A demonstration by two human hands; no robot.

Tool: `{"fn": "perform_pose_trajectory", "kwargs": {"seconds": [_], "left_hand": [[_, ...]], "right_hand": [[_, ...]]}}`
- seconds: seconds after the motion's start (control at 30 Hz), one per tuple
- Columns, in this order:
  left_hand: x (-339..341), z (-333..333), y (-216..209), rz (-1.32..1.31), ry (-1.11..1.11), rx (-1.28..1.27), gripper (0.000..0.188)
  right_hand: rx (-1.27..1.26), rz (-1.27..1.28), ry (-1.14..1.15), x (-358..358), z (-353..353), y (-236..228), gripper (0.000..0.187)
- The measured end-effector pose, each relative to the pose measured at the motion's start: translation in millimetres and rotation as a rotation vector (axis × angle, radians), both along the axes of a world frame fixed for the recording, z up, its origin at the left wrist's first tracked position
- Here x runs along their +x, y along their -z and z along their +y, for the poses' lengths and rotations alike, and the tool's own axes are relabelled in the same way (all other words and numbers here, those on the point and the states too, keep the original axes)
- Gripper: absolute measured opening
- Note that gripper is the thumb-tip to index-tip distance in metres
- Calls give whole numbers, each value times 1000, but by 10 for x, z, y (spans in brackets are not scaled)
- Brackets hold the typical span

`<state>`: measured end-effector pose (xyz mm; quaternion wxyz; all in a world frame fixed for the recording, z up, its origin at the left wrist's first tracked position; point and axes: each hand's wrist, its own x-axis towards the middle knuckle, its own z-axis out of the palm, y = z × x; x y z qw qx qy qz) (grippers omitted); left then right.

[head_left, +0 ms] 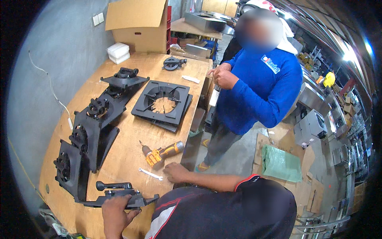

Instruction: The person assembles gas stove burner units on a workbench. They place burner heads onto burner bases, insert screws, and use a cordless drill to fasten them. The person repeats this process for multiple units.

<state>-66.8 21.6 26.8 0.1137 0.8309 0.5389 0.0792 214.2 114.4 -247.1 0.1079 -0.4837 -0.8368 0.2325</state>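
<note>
- Far left, a row of black plates [91, 139] carrying round burner-like fittings leans along the worktop [125, 147], tilted against one another; its near end meets the black part.
- Next, the black part [139, 200], with a short tube on top, sits at the near end of the worktop, seen nearly edge-on. Its long axis runs left to right, across the line of the left forearm.
- The left hand [115, 209] grasps its near side, fingers over the top and thumb lower down; it is clearly the nearer hand, the other being beyond the part's right end.
- Farther back, white blocks [118, 52] stand just beside a cardboard box [137, 36] with a raised flap; what it contains cannot be seen.
- Toward the middle, a wrench [150, 174], stacked square frames [162, 104] and a yellow-and-black drill [161, 154] lie apart.
- The right hand [177, 173], released, rests fingers down at the worktop's edge, just beside the wrench.
- Farther right, a co-worker in blue [260, 85] stands across the corner, hands together; whether they hold anything, I cannot tell.
</note>
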Motion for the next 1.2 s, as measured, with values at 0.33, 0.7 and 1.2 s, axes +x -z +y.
{"fn": "perform_pose_trajectory", "kwargs": {"seconds": [0.33, 0.7, 1.2], "left_hand": [[-401, -20, 0, 71, -59, 184, 51], [-588, 14, 12, 233, -34, 34, 50], [-396, 167, -147, 158, -336, -35, 41]], "right_hand": [[-89, 76, 142, 246, 152, -89, 37], [-691, 1034, 441, 403, 227, -445, 33], [-952, 2036, -168, 1018, 407, -1177, 54]]}}
